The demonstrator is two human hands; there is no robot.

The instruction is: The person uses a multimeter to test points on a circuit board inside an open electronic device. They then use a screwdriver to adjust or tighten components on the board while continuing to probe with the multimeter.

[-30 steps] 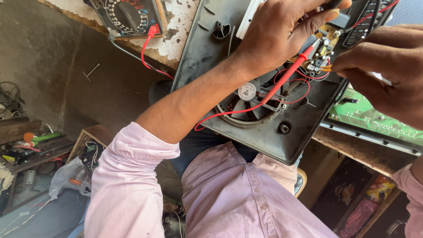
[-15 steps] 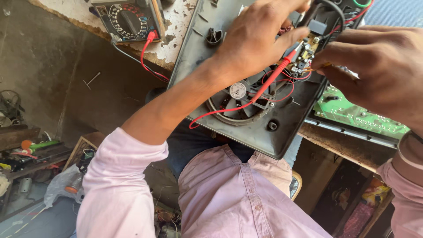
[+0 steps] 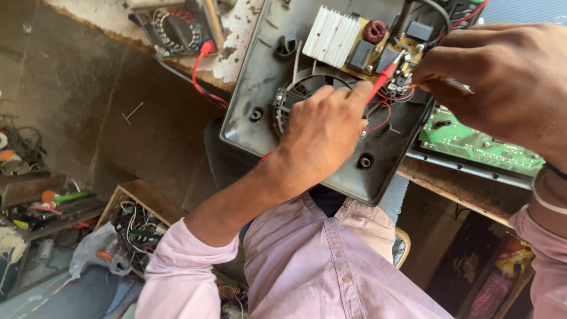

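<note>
Worn table runs across the top, edge chipped; open grey appliance housing lies on it, overhanging toward the person's lap, its lower corner at 6 o'clock of the frame centre. Inside the housing: round fan mid-left, white finned heatsink at 12 o'clock of the fan, brown circuit board at 2 o'clock with a copper coil on it. Green circuit board sits just beside the housing at 3 o'clock. Multimeter rests on the table at 10 o'clock, red lead plugged in and trailing down toward the housing. Left hand covers the fan, fingers clenched round the red probe, tip aimed up at the brown board at 1 o'clock. Right hand comes in from 3 o'clock, fingers pinched over something at the board's edge, likely a second probe, too hidden to say for sure. To do this well, judging from the pose: keep the heel of the left hand braced on the housing, touch only one solder point with the tip, keep the red wires clear of the contact, hold both hands steady while the dial gets read. Wooden box of cables sits on the floor at 8 o'clock, well apart.
</note>
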